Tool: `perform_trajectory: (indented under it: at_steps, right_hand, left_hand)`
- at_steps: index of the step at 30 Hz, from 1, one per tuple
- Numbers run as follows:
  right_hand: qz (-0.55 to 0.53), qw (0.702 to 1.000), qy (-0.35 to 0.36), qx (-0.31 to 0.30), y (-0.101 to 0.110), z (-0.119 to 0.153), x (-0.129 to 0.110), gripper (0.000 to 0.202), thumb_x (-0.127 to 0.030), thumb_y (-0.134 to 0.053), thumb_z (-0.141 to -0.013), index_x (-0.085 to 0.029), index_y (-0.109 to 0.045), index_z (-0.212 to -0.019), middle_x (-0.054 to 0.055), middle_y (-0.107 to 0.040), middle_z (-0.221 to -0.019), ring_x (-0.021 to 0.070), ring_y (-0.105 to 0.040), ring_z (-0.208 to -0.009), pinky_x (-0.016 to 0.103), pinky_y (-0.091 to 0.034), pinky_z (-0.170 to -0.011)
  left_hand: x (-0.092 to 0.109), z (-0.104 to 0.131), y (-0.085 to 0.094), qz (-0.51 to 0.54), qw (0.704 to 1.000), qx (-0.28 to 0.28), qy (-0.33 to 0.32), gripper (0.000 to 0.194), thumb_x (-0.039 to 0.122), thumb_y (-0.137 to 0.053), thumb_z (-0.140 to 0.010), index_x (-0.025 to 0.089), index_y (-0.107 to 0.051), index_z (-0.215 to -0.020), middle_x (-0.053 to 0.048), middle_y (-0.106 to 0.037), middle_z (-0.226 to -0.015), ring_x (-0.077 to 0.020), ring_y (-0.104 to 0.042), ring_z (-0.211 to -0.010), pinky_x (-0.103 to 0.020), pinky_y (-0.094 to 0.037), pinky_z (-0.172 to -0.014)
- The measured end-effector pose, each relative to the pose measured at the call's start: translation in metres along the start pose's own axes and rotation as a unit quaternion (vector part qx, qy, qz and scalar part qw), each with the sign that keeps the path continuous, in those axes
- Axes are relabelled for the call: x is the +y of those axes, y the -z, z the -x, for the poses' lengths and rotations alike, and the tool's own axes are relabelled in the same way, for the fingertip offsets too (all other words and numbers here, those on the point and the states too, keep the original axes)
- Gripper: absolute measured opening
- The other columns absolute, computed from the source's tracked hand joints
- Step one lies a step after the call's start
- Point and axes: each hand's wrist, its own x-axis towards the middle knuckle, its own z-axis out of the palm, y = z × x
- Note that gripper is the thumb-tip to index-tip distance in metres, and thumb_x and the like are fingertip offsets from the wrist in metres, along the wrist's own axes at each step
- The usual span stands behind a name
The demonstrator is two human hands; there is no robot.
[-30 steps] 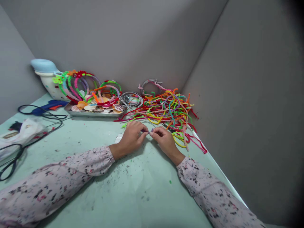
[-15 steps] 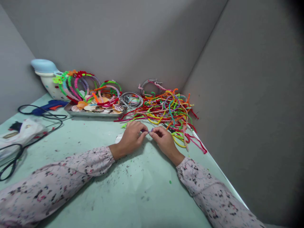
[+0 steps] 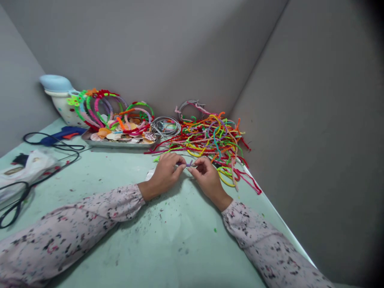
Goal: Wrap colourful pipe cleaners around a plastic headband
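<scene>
Since the earlier frame, our right hand (image 3: 206, 176) has opened its fingertips a little, and more of the short purple piece (image 3: 189, 164) now shows between our hands; the tray and the pile lie as they did. Our left hand (image 3: 168, 172) pinches the purple piece, thumb and forefinger nearly closed on it. Our right thumb and forefinger stand slightly apart at its other end; whether they touch it, we cannot tell. The purple piece is just above the green tabletop (image 3: 168, 248), in front of the tangled pile of fuzzy, colourful stems (image 3: 210, 138). Left of that pile we see coiled grey wire (image 3: 165, 126) and a metal tray (image 3: 120, 145) bearing fuzzy-wrapped hoops (image 3: 103, 110) and pale, rounded pieces (image 3: 113, 136).
</scene>
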Motion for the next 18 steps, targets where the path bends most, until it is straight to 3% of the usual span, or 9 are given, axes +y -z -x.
perform_trajectory:
  at_steps: [3, 8, 18]
  right_hand:
    - [0.008, 1.000, 0.031, 0.000, 0.0002, 0.0012, -0.0005, 0.015, -0.030, -0.064, -0.080, -0.023, -0.055, -0.089, -0.001, -0.057, -0.085, 0.0118, -0.053, -0.065, 0.025, -0.046, -0.058]
    - [0.038, 0.996, 0.083, -0.006, 0.0010, 0.0012, -0.0054, 0.006, -0.025, -0.060, -0.083, -0.025, -0.062, -0.089, 0.004, -0.058, -0.097, 0.0170, -0.059, -0.086, 0.027, -0.051, -0.065]
    - [0.065, 0.994, 0.093, 0.009, 0.0022, 0.0006, -0.0061, 0.007, -0.028, -0.059, -0.085, -0.024, -0.065, -0.088, 0.003, -0.061, -0.089, 0.0166, -0.060, -0.080, 0.029, -0.051, -0.065]
  left_hand:
    - [-0.0007, -0.0004, -0.0004, 0.004, 1.000, 0.002, 0.006, 0.009, 0.023, -0.053, -0.086, 0.018, -0.059, -0.084, -0.002, -0.063, -0.085, -0.0185, -0.053, -0.084, -0.036, -0.038, -0.081]
    - [-0.0001, -0.0004, -0.0006, 0.003, 1.000, -0.001, 0.005, 0.009, 0.024, -0.052, -0.086, 0.019, -0.059, -0.084, -0.002, -0.063, -0.085, -0.0185, -0.053, -0.084, -0.036, -0.037, -0.081]
    - [0.0002, -0.0005, -0.0008, 0.005, 1.000, -0.005, -0.002, 0.008, 0.025, -0.054, -0.086, 0.019, -0.060, -0.084, -0.002, -0.063, -0.084, -0.0182, -0.052, -0.084, -0.036, -0.037, -0.080]
